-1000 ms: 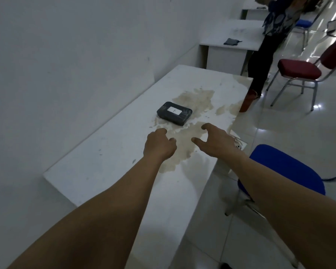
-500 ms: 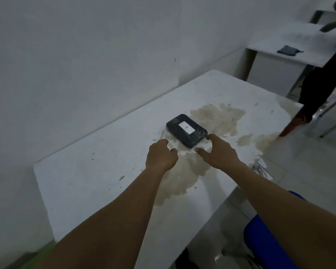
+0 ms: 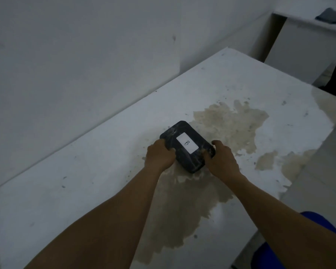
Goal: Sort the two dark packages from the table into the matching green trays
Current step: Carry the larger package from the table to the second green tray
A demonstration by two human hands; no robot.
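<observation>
dark package [image 3: 186, 146], between left hand [image 3: 159, 156], right hand [image 3: 221, 160]

A dark, rounded-rectangular package wrapped in glossy plastic [image 3: 186, 146] lies on the white, scuffed surface [image 3: 97, 171] near frame centre. A white paper label marked "B" [image 3: 187, 142] sits on its top face. The left hand [image 3: 159, 157] grips the package's edge at 9 o'clock, fingers curled over the rim. The right hand [image 3: 221, 160] grips the edge at 3 o'clock, thumb on top. A large tan stain [image 3: 229, 123] spreads across the surface from 1 o'clock of the package round to 6 o'clock. At 1 o'clock, well apart, a second white desk [image 3: 306, 43] carries a dark folded item [image 3: 331, 15]. A blue chair seat [image 3: 270, 255] shows at 5 o'clock.
</observation>
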